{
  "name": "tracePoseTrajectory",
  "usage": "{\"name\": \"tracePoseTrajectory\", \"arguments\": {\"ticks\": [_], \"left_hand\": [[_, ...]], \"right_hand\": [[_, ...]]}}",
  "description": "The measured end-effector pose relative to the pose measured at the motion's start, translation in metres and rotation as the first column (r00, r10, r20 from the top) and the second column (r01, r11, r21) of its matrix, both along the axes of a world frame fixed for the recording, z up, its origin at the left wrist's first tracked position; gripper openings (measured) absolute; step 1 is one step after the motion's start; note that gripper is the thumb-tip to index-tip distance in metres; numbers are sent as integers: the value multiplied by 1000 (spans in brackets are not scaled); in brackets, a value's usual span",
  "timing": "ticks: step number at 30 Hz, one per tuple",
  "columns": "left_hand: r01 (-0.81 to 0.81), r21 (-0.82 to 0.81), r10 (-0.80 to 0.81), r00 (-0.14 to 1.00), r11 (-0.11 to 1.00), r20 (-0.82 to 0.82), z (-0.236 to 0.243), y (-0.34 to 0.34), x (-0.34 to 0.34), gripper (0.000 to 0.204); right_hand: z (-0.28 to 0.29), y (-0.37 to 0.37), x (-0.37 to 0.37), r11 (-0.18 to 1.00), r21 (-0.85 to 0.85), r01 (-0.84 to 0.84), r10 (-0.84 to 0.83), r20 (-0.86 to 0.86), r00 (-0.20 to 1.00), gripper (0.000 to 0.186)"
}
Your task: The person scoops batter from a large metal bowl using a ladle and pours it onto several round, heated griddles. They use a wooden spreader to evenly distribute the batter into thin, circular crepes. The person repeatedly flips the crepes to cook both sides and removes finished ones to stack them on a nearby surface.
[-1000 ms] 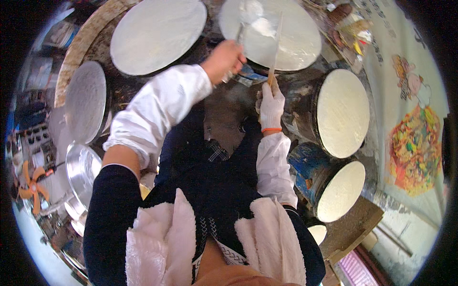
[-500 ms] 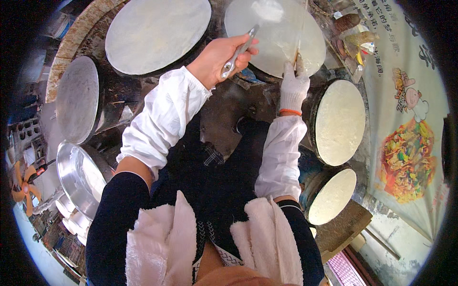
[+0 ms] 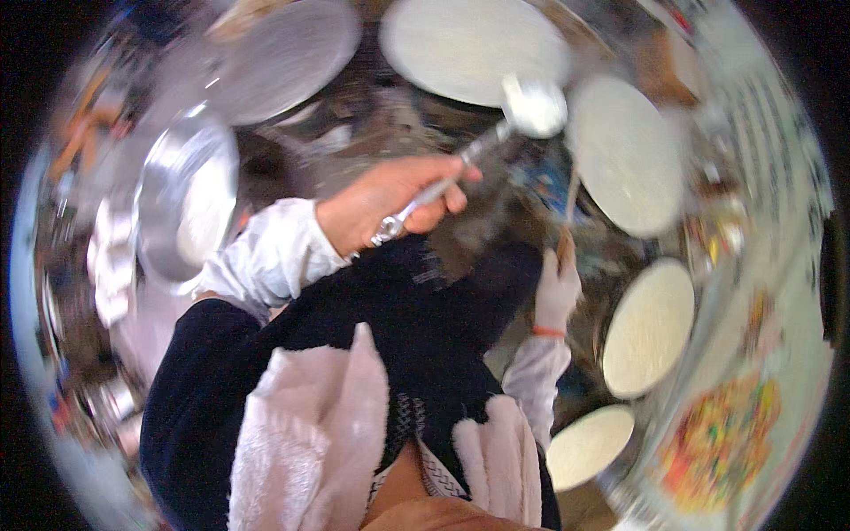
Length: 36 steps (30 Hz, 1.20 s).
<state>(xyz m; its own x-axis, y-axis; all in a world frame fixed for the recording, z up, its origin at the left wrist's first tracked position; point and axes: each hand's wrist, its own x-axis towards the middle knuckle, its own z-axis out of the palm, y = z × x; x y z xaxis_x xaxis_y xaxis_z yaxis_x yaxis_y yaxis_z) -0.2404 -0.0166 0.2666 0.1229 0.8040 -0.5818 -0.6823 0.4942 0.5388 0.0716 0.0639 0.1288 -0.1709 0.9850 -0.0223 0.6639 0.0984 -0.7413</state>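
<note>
My bare left hand [image 3: 403,199] is closed around the handle of a metal ladle [image 3: 482,144]. White batter [image 3: 538,110] fills the ladle's head, which hangs near the edge of a round griddle covered by a pale sheet [image 3: 474,49]. My right hand [image 3: 558,281], in a white glove with an orange band at the wrist, grips a thin wooden stick [image 3: 573,196]. The stick's far end reaches the edge of another griddle with a pale sheet on it [image 3: 629,159]. Motion blurs the picture.
At the far left a bare grey griddle [image 3: 288,66] stands beside a large metal basin [image 3: 159,186] with white batter inside. Two more griddles bearing pale sheets, one upper [image 3: 651,327] and one lower [image 3: 591,447], line my right. Beyond them hangs a printed banner [image 3: 761,257].
The view has swung left, so the griddles sit farther right and the basin farther in. My right hand has drawn back from the griddle with the stick. The ladle's filled head now shows.
</note>
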Motion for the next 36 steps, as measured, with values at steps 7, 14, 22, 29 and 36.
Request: {"name": "tracePoseTrajectory", "arguments": {"ticks": [7,14,22,29,36], "left_hand": [[-465,-148,481,872,873,93,-37,-228,-37,29],[-904,-43,895,428,426,-124,-103,-374,-61,26],[-976,53,948,191,211,-256,-206,-480,-168,17],[-998,-40,834,64,51,-548,-261,-480,-310,26],[-958,-93,304,177,270,-936,-384,-484,-430,30]], "right_hand": [[44,-90,-99,893,-355,-277,44,-545,838,32],[84,-163,-204,411,-494,-766,554,-532,640,32],[63,-213,-370,6,-628,-779,761,-502,411,55],[7,-245,-552,-44,-824,-565,529,-499,686,46],[-85,-301,-658,-33,-838,-544,502,-485,717,41]]}}
